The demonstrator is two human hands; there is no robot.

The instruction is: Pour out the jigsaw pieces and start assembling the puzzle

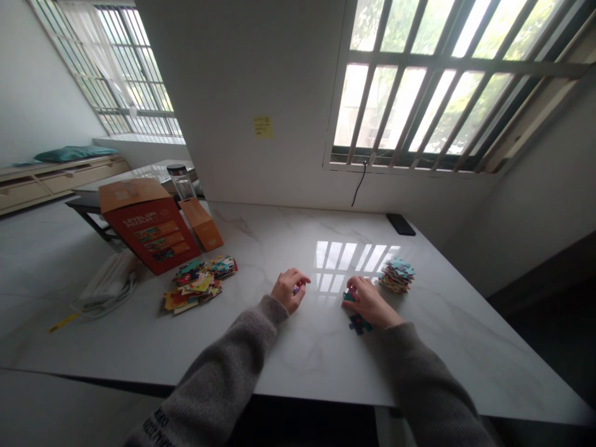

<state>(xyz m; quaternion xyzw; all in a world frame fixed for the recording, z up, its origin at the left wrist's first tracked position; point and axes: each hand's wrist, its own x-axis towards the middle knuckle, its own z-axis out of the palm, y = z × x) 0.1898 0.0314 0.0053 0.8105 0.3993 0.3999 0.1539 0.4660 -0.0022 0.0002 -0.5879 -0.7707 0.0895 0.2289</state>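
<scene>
My right hand pinches a teal jigsaw puzzle piece just above or against the white marbled table. Close below it lies a dark blue puzzle piece, partly beside my wrist. Curled fingers close my left hand near the middle of the table. A bit of purple shows between them, likely a puzzle piece, mostly hidden. To the right of my right hand stands a tall stack of puzzle pieces. Over on the left spreads a loose heap of colourful puzzle pieces.
A red and orange puzzle box stands at the table's left, with a small orange carton and a glass bottle by it. A power strip with cable lies left. At the back right is a black phone.
</scene>
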